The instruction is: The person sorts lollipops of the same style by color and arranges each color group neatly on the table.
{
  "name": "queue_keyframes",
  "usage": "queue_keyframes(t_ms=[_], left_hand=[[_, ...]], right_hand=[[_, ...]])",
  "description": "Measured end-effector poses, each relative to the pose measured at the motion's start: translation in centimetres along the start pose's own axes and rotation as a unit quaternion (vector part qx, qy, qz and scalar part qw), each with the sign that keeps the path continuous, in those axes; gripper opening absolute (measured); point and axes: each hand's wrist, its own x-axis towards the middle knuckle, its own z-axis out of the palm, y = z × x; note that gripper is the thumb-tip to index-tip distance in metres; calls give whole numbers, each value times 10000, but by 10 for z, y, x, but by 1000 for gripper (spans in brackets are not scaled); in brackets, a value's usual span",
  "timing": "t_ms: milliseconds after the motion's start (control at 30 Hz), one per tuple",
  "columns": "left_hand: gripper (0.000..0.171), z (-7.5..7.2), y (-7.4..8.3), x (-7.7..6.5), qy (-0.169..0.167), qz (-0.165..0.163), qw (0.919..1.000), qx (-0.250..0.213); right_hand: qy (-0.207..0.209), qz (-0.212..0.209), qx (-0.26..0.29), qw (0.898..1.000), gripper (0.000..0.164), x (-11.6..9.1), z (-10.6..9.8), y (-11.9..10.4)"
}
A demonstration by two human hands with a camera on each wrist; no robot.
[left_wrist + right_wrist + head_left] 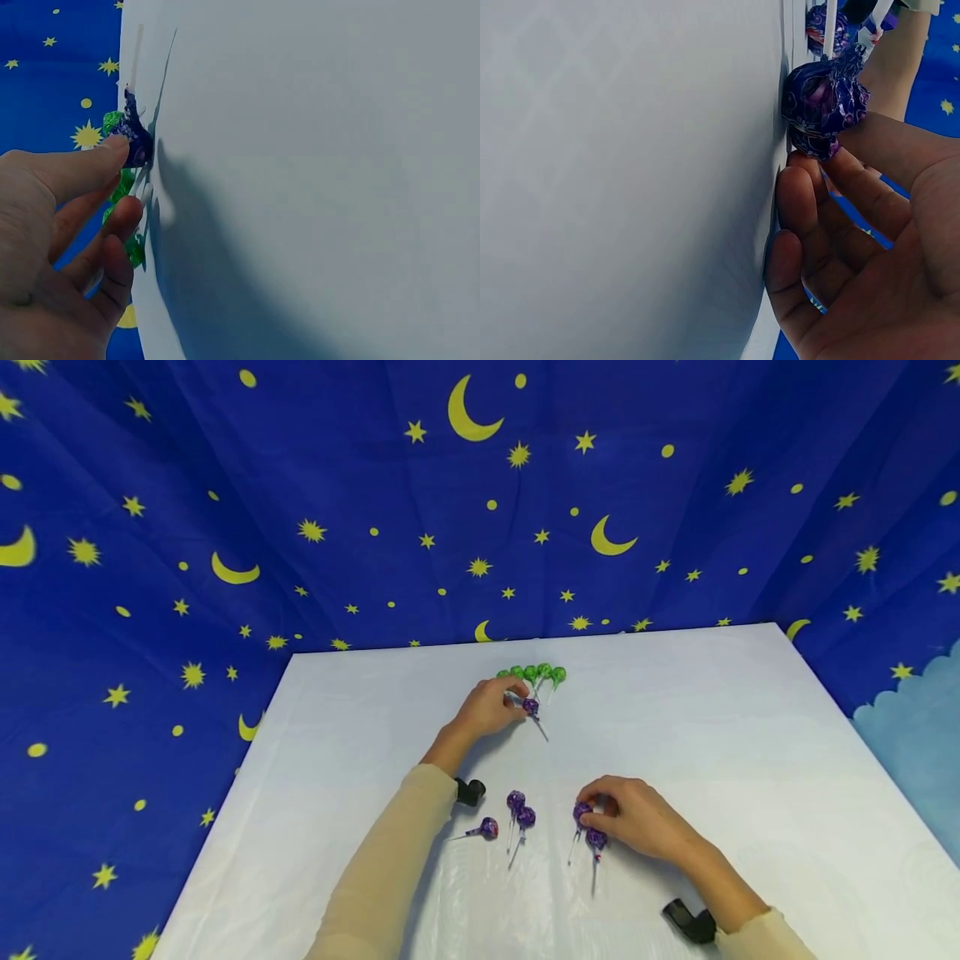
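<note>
And here's a purple lollipop (531,707), pinched by the thumb and fingers of the left hand (489,706), its stick slanting back towards the wearer! Just beyond that grip sit five green lollipops (544,670), and close behind them the table's far edge. Over to the right hand (637,814): finger and thumb pinch a second purple lollipop (582,812), with a neighbouring purple lollipop (596,840) right beside it, nearer the wearer. Left of that grip lie three loose purple lollipops (515,800). White table (720,718) stretches wide beyond and right of the right hand, its side edge well apart; the starry cloth (480,527) rises behind. Now the tricky bits: left fingers partly cover the leftmost green ones, the right wrist view largely hides the pinched sweet behind its neighbour, and both sleeves (390,860) run out of frame
</note>
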Motion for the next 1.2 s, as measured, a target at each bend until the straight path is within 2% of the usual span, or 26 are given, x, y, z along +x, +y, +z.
queue_keyframes(t_ms=[200, 367, 633, 867, 1200], left_hand=[[27, -3, -6, -11, 212, -64, 9995, -242], [29, -2, -7, -13, 274, -84, 9991, -328], [34, 7, 2, -7, 395, -37, 9990, 180], [29, 10, 9, -1, 610, -81, 9966, 542], [14, 12, 10, 1, 482, 46, 9977, 479]], right_hand=[[14, 23, -47, 10000, 18, -1, 0, -2], [39, 63, -67, 10000, 18, -3, -1, 1], [31, 5, 13, 10000, 18, -2, 2, 1], [61, -10, -45, 10000, 18, -1, 3, -1], [107, -16, -54, 9999, 17, -2, 1, -1]])
